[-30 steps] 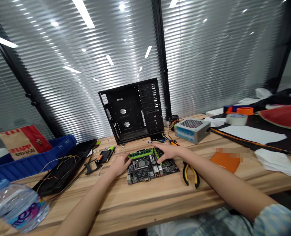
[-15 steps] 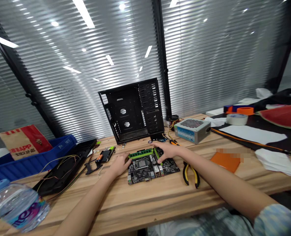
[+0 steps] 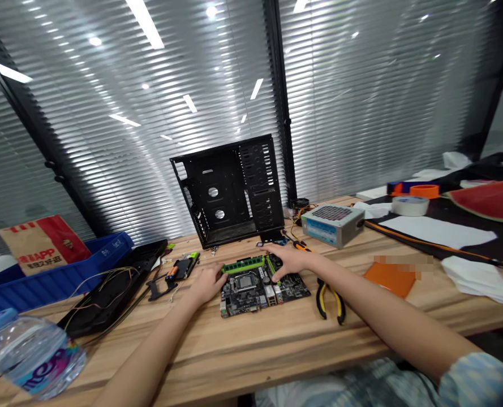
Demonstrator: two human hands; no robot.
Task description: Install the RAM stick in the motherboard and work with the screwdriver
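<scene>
No clear movement since the earlier frame: both hands and the board [image 3: 255, 298] sit in the same positions; only the view has shifted very slightly. Board lies flat on the table [image 3: 268, 356], between the two hands, in front of the open case [image 3: 229, 169].

Left hand [image 3: 207, 282]: fingers curled at the board's far left corner, touching or nearly touching the end of the RAM stick [image 3: 245, 264]; whether they pinch it, cannot tell. Right hand [image 3: 291, 261]: over the right half, thumb and fingers apart, green slot [image 3: 272, 269] showing between; contact beneath is hidden, so grip not determinable. Pliers [image 3: 341, 310] just right of the board, tips hidden by the right forearm; power supply [image 3: 334, 226] farther back.

Handling (judged): board light for its spread, stiff, but liable to flex if pressed mid-span or lifted by one corner. Surface uneven, so little slip expected; underside probably prickly. Fragile: processor [image 3: 246, 282] and the small parts around it should take no finger load. Best hold: opposite bare edges, one hand each, with the port block [image 3: 270, 294] at the near edge as a firm point. RAM stick a poor handle; would strain its socket.
</scene>
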